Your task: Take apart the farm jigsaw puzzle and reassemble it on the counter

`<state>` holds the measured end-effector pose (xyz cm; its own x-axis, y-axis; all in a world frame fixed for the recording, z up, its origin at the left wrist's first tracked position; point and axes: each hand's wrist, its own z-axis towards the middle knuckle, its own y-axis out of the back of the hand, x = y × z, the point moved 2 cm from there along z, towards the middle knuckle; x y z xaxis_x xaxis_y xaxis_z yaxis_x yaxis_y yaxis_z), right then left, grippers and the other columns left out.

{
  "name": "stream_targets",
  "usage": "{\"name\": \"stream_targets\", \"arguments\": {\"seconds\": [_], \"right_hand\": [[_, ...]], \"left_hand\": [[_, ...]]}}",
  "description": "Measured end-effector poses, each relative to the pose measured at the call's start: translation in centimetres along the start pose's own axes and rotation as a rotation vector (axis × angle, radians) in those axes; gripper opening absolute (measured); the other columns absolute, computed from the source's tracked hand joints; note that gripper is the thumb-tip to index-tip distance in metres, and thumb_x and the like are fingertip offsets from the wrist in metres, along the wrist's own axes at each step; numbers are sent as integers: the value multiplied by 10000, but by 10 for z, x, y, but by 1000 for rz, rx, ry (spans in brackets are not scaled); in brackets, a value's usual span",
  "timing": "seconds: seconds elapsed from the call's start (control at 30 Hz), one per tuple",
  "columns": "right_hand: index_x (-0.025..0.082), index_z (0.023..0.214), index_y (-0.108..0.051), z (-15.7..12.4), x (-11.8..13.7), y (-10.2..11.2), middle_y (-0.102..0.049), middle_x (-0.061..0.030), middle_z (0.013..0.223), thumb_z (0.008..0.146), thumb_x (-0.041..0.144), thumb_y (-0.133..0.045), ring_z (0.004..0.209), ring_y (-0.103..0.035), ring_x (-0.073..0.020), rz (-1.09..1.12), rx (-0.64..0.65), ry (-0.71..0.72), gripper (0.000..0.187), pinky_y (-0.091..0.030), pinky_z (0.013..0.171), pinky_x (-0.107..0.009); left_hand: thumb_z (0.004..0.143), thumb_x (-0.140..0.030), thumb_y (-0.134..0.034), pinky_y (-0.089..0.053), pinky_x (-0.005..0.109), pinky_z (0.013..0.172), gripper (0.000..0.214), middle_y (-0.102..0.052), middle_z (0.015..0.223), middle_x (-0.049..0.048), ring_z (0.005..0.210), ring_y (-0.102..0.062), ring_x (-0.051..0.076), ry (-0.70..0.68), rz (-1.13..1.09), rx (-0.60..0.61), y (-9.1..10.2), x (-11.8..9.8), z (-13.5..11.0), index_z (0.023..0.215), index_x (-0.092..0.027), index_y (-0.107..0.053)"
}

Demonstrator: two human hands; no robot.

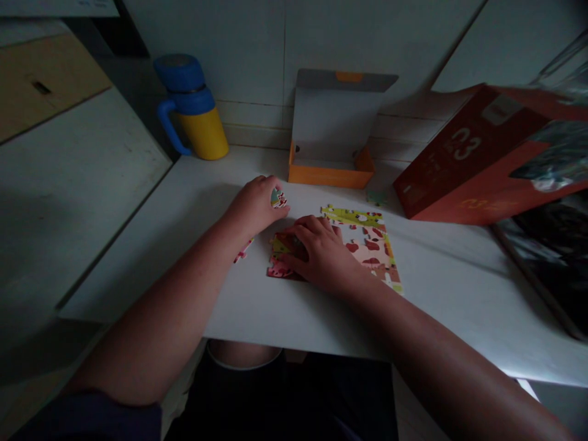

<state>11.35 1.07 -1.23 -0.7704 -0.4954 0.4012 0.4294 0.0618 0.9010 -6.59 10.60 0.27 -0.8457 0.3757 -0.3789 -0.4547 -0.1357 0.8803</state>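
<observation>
My left hand [258, 205] is closed on a puzzle piece [277, 198] with green, white and red on it, above the white table. To its right, my right hand [324, 252] lies on a partly assembled jigsaw puzzle [370, 250], thumb and index finger apart over its left part. Cow-like brown and pale patches and a green top strip show on the puzzle. A gap is visible in its upper middle, and my right hand hides part of it. Another puzzle piece [244, 250], pinkish, lies partly behind my left forearm.
Behind the hands stands an open orange box [328, 176], its lid raised. A green puzzle piece [376, 197] lies near it. A yellow and blue jug [202, 125] is at the back left. A large red box [441, 165] leans at the right, beside a dark object [551, 263].
</observation>
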Motion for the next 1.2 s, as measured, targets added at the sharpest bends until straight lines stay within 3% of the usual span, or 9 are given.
{"name": "stream_targets", "arguments": {"seconds": [0.13,0.33,0.63,0.93,1.2], "right_hand": [[231,1268,-712,0,-1,3,-636,-153,1328,922,393,-739,1209,-540,-357,28,5,-13,383,-432,1012,-525],[257,1194,-751,2,0,6,-703,-116,1238,1055,316,-561,1168,-559,-318,60,31,-11,243,-423,987,-483],[268,1214,-730,2,-3,3,-686,-118,1256,948,330,-727,1172,-551,-338,39,21,14,273,-420,978,-484],[260,1282,-682,2,-10,7,-699,-104,1301,963,259,-698,1206,-563,-319,78,61,58,319,-418,1034,-470],[273,1230,-757,1,-8,9,-696,-102,1269,996,271,-665,1204,-567,-313,65,78,91,252,-435,1027,-480]], "left_hand": [[812,-309,-813,-523,384,979,305,-723,1113,93,1061,-676,269,3,4,9,1,-1,0,1056,-213,-657],[803,-317,-819,-517,396,994,328,-719,1133,99,1072,-677,277,2,-8,5,-1,1,0,1067,-205,-659],[817,-320,-813,-518,397,1001,320,-725,1133,94,1083,-674,276,2,-2,7,-1,-1,0,1079,-211,-664],[810,-309,-823,-517,388,988,323,-724,1126,95,1069,-671,270,2,1,6,-1,0,0,1071,-207,-663],[809,-322,-820,-517,396,988,326,-724,1121,91,1064,-674,273,4,-3,0,-1,0,0,1075,-211,-666]]}}
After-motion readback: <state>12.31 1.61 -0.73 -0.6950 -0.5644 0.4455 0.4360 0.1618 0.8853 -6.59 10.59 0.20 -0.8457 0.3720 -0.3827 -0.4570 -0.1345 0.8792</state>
